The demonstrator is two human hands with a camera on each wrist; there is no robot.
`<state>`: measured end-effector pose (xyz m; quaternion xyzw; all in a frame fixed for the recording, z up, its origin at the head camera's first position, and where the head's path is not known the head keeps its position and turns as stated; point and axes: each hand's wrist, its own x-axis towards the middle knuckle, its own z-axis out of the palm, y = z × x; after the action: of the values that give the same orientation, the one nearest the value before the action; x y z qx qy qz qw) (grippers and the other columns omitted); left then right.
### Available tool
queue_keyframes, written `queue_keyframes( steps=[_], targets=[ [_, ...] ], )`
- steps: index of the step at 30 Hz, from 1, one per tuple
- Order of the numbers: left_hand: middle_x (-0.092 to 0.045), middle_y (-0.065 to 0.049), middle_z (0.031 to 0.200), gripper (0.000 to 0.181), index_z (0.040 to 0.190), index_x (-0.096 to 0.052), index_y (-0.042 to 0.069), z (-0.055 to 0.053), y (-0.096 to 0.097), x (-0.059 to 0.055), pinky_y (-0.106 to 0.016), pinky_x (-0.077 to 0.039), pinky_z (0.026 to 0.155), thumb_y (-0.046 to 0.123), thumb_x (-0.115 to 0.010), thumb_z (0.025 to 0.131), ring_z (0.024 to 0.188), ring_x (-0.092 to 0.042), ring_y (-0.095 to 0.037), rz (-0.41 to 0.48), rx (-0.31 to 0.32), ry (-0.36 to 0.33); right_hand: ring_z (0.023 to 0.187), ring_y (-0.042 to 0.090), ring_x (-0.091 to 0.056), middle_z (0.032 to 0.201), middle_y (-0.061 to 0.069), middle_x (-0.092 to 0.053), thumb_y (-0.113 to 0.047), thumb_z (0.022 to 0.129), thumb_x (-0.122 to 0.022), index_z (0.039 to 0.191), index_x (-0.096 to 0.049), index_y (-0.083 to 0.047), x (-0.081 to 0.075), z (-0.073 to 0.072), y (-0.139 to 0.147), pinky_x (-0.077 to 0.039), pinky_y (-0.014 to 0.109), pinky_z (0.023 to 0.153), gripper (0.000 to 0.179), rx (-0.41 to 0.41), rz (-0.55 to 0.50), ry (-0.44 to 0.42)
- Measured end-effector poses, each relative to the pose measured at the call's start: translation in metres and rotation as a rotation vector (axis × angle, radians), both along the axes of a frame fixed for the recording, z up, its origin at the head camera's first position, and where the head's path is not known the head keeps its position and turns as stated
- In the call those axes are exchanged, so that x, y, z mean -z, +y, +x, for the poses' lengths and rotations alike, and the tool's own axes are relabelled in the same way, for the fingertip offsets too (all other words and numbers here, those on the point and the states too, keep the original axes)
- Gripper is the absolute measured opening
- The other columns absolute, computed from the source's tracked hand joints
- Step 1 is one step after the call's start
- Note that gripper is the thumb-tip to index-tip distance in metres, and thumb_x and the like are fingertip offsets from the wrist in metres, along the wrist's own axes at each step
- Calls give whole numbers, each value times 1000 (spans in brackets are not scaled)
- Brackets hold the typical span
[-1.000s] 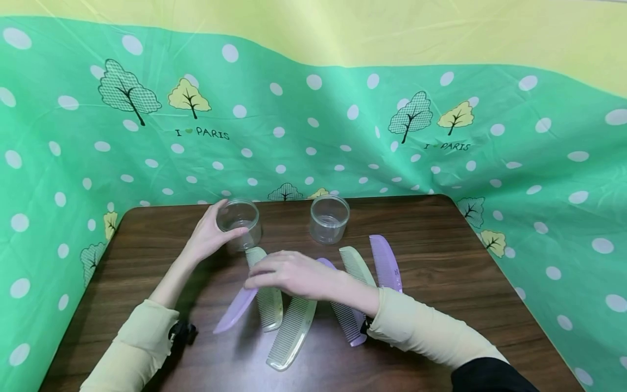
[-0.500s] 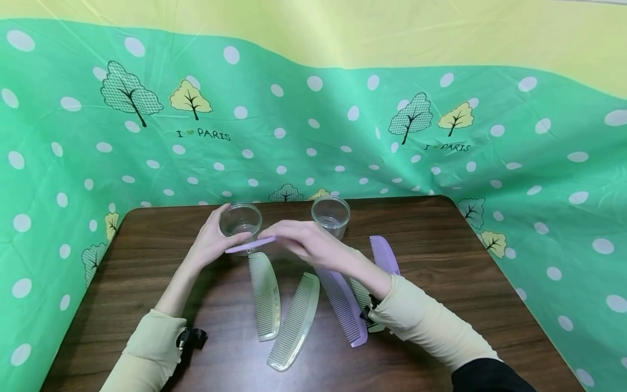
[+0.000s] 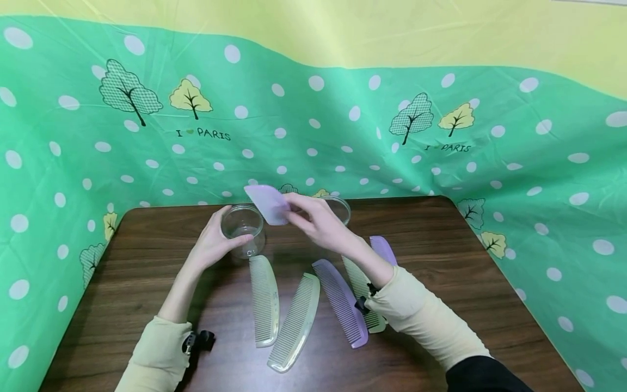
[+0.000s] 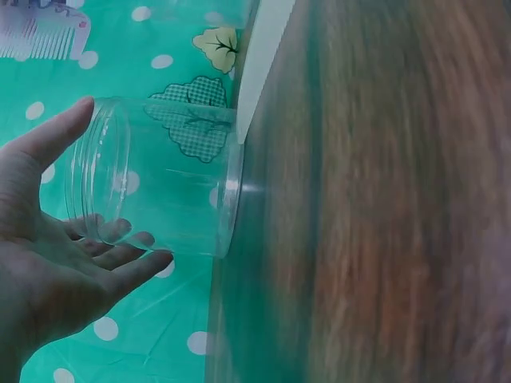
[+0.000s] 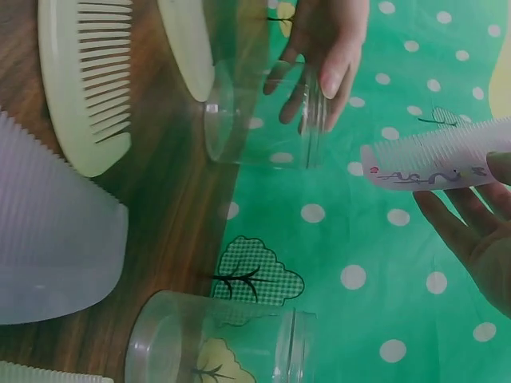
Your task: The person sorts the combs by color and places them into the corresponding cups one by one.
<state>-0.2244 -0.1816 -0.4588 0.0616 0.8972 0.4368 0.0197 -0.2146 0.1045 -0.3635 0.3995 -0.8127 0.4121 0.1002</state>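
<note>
My left hand (image 3: 214,239) holds a clear round jar (image 3: 242,224) at the back of the table. Its thumb is on the near side of the rim and its fingers pass round the left side. In the left wrist view the jar (image 4: 160,171) stands upright on its base, with nothing visible inside. My right hand (image 3: 318,220) pinches a purple comb (image 3: 266,203) by one end, raised just right of that jar's mouth. The right wrist view shows the comb (image 5: 423,165) with small printed decoration, its free end pointing towards the jar.
A second clear jar (image 3: 341,207) stands behind my right hand, mostly hidden. Before the jars lie a pale green comb (image 3: 264,299), another green comb (image 3: 296,321), a purple comb (image 3: 340,302), and a green comb (image 3: 360,277) and purple comb (image 3: 383,249) partly under my right arm. A polka-dot cloth (image 3: 294,120) hangs behind.
My right hand has lifted the purple comb from low over the table up and away to beside the left jar, turning it. My left hand stays at the jar, which has shifted slightly.
</note>
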Motion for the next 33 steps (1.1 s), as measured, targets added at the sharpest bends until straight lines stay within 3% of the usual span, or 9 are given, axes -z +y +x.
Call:
queue_keyframes(
  steps=[4,11,15,23,33],
  targets=[
    [-26,-19,168,113,164,-18,10,5,0,-1,-65,-29,120,55,-82,82,155,-28,-41,7,-11,-14,90,16,-69,104,9,-74,-9,102,-63,122,-66,-7,-4,-4,-4,-58,33,77,21,45,-36,-36],
    [-24,-18,169,113,165,-17,15,10,5,0,-66,-30,119,58,-80,82,155,-27,-42,31,-44,-35,106,18,-72,117,9,-74,-13,102,-64,128,-63,-12,-7,-12,-11,-60,39,88,26,66,-113,-129],
    [-25,-18,169,111,164,-18,15,12,7,2,-65,-29,120,59,-80,83,155,-28,-41,41,-62,-37,108,19,-71,119,9,-74,-14,103,-63,131,-62,-13,-8,-15,-15,-60,37,86,29,92,-121,-148],
    [-28,-18,167,110,164,-20,15,12,12,2,-63,-29,121,56,-82,82,154,-30,-40,65,-79,-28,98,22,-74,113,12,-75,-16,102,-66,132,-60,-12,-8,-26,-25,-61,35,75,31,118,-167,-200],
    [-27,-16,168,111,164,-20,16,11,12,4,-63,-28,122,57,-82,81,155,-29,-39,85,-84,-34,92,20,-68,110,13,-72,-11,100,-67,132,-59,-10,-1,-38,-37,-60,43,79,33,103,-236,-253]
  ],
)
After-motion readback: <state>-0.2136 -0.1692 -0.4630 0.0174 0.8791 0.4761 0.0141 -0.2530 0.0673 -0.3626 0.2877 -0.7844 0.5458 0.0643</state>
